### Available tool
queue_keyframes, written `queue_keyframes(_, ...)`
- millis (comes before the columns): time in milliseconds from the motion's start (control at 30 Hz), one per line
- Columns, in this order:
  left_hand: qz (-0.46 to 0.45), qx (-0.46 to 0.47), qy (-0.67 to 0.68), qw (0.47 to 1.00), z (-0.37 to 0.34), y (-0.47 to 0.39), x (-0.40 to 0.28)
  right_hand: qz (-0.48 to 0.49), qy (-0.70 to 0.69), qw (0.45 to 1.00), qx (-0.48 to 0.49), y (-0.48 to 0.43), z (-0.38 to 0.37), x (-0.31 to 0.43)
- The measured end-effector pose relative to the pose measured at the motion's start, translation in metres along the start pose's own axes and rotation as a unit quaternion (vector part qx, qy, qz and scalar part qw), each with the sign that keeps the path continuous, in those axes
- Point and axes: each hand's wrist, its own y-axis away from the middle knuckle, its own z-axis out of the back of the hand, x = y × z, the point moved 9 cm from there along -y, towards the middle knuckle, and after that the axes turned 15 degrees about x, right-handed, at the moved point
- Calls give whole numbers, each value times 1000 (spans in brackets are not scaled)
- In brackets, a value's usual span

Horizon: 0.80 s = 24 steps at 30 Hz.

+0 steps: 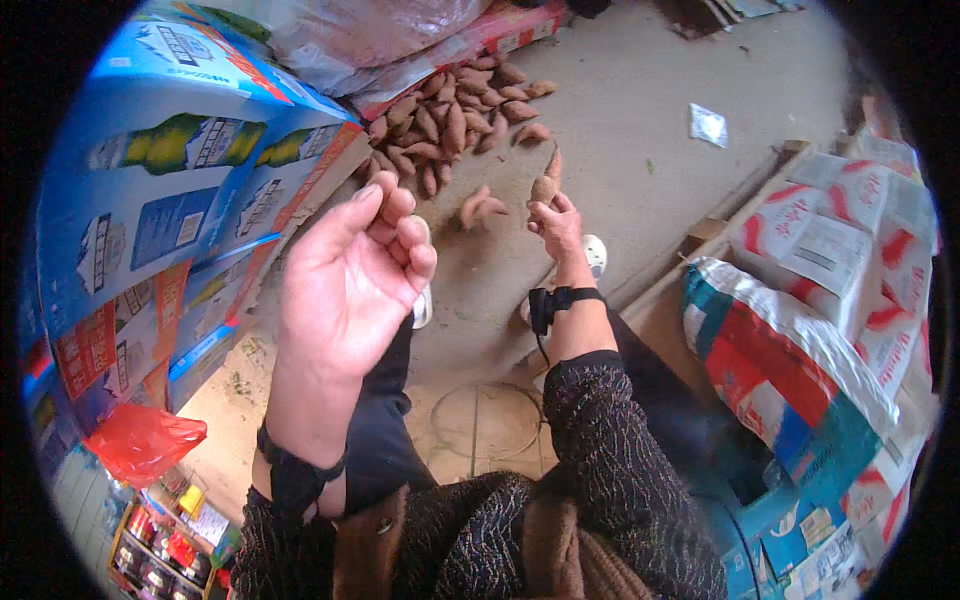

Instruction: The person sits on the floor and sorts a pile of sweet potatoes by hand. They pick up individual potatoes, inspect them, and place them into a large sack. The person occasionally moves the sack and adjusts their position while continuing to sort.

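Note:
My left hand [352, 277] is raised close to the camera, palm up. Its fingers are loosely curled, and nothing shows in the palm. My right hand [556, 223] is farther forward, closed around a brown sweet potato [543, 189]. Just past it shows a slimmer, orange-brown sweet potato [554, 163]; whether the hand also holds that one is unclear. A small group of pinkish sweet potatoes [480, 207] lies on the floor between the hands. Beyond them spreads a larger pile of sweet potatoes [454, 124].
Blue beer cartons [217, 172] are stacked at left, above a red plastic bag [146, 444]. White-and-red cartons [832, 232] and a multicoloured sack [787, 375] stand at right. A plastic-covered red box [450, 56] borders the pile. A white packet [708, 124] lies on the concrete floor [630, 97].

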Motion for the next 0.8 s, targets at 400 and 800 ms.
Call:
queue_keyframes(400, 25, 71, -47, 996, 30, -35, 18, 292, 114, 921, 232, 201, -83, 332)
queue_keyframes(800, 2, -81, -139, 987, 110, -51, -12, 498, 405, 667, -378, 614, 113, 460)
